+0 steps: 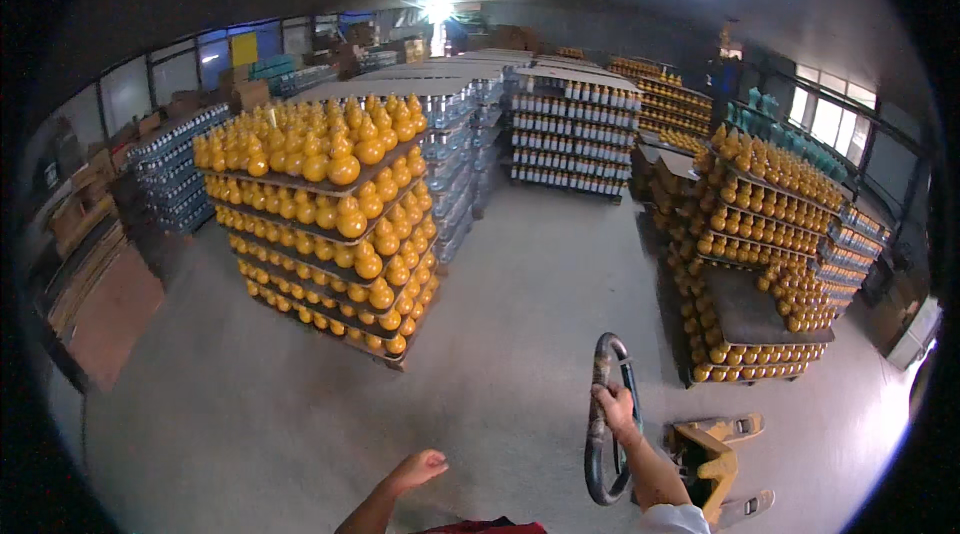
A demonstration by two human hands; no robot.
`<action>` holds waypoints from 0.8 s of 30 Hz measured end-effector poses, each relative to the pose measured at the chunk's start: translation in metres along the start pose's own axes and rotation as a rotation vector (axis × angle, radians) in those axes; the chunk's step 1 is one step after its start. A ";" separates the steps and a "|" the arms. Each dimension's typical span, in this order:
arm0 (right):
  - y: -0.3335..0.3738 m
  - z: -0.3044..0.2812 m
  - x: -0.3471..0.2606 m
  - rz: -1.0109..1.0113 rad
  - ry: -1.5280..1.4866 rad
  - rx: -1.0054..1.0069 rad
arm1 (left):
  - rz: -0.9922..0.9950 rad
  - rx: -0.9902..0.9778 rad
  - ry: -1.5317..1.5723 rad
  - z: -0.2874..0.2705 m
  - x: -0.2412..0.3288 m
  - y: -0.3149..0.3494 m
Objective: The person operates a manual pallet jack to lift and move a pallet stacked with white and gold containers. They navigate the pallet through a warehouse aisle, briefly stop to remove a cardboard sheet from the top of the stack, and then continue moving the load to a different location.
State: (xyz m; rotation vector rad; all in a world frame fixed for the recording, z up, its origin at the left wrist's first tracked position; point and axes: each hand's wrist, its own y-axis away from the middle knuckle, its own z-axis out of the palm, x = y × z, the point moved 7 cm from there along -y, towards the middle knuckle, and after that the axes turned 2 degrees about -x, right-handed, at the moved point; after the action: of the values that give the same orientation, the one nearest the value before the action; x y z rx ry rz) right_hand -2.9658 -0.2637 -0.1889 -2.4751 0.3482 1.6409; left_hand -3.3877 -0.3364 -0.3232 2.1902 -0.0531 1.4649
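Note:
My right hand is wrapped round the worn black loop handle of a yellow pallet jack. The jack's forks point to the right, low on the floor beside my right forearm. At the lower middle, my left hand hangs over bare floor with its fingers loosely curled together and nothing in them. Ahead and to the left stands a tall pallet stack of amber round-bodied bottles, in several layers with dark sheets between. Neither hand touches it.
On the right is a partly unloaded stack of amber bottles with a bare dark sheet. Pallets of white-labelled bottles stand at the back, clear bottles behind the left stack. Flat brown boards lean at far left.

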 end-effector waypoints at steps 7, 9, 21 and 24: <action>0.117 0.125 -0.100 -0.026 -0.099 -0.197 | 0.462 -0.039 -0.301 -0.068 0.130 -0.045; 0.156 0.148 -0.136 -0.017 -0.172 -0.283 | 0.794 0.063 -0.405 -0.074 0.178 -0.035; 0.495 -0.009 -0.193 0.010 -0.128 0.482 | 1.289 -0.485 0.105 -0.043 0.299 0.103; 0.536 -0.013 -0.165 -0.061 0.015 1.043 | 1.322 -0.403 0.175 -0.029 0.295 0.136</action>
State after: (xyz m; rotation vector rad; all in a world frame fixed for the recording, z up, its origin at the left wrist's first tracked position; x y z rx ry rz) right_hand -3.1631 -0.7642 -0.0310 -1.6615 0.8487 0.9909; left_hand -3.3297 -0.3725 -0.0043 1.6035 -1.8185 1.9493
